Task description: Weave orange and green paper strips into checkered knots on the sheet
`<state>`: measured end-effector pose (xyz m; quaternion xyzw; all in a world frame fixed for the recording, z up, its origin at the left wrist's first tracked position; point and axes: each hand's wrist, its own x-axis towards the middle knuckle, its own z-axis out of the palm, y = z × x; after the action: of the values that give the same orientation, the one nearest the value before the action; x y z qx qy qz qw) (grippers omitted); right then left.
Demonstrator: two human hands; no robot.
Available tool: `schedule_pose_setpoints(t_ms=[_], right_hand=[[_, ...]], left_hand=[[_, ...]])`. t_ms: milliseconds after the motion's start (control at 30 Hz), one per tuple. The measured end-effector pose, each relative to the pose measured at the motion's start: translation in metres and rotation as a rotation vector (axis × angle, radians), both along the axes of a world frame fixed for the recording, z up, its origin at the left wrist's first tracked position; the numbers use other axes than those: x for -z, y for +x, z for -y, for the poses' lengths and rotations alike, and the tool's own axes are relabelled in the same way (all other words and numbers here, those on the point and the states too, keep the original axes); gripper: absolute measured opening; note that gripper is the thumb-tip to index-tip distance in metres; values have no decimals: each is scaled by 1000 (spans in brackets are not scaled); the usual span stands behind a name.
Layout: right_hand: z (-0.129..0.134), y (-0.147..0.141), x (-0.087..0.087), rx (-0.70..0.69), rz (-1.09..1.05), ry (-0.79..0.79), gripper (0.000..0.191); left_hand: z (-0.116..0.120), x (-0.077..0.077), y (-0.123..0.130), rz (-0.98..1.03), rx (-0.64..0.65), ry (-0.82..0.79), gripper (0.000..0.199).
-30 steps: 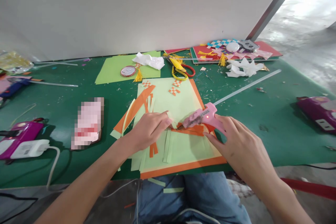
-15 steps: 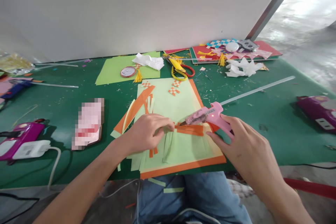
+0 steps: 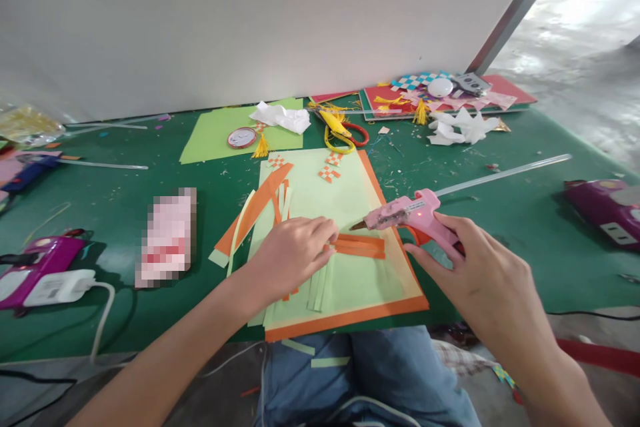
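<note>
My right hand (image 3: 480,273) grips a pink hot glue gun (image 3: 405,215) by its handle, its nozzle a little above and right of the paper strips. A long clear glue stick (image 3: 505,175) sticks out of its back. My left hand (image 3: 303,247) has its fingers bent at the left end of the orange paper strips (image 3: 360,246); the fingertips cover that end. Pale green strips (image 3: 320,290) run down from there. All lie on a light green sheet (image 3: 370,287) with orange borders. More orange and green strips (image 3: 260,203) lie left of my hand.
Small checkered woven pieces (image 3: 329,174), scissors (image 3: 345,133) and crumpled tissue (image 3: 283,117) lie farther back. A blurred pink object (image 3: 167,237) and a purple power strip (image 3: 50,270) with a white plug are at left. Another purple block (image 3: 605,213) stands at right.
The glue gun has moved right and slightly away from the strips with my right hand. My left hand stays at the strips, its fingertips shifted slightly to the right.
</note>
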<state>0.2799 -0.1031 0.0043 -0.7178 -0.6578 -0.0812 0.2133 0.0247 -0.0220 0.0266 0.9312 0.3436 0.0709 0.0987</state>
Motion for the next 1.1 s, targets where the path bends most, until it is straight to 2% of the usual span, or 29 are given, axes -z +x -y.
schedule_pose_setpoints(t_ms=[200, 300, 433, 600, 733, 867, 1100], right_hand=[[0, 1, 0, -2, -10, -11, 46], [0, 1, 1, -6, -10, 0, 45], [0, 2, 1, -9, -9, -3, 45], [-1, 2, 0, 2, -21, -15, 46], [-1, 1, 0, 8, -26, -17, 47], [-1, 2, 1, -1, -18, -14, 46], [0, 4, 0, 2, -22, -28, 46]], left_hand=[[4, -13, 1, -62, 34, -69, 15], [3, -11, 1, -71, 6, -66, 3], [3, -9, 0, -59, 10, -52, 3], [6, -13, -4, -90, 20, -125, 25], [3, -6, -3, -33, -31, -107, 6], [0, 1, 1, -8, -32, -64, 11], [1, -8, 1, -51, -5, -134, 7]])
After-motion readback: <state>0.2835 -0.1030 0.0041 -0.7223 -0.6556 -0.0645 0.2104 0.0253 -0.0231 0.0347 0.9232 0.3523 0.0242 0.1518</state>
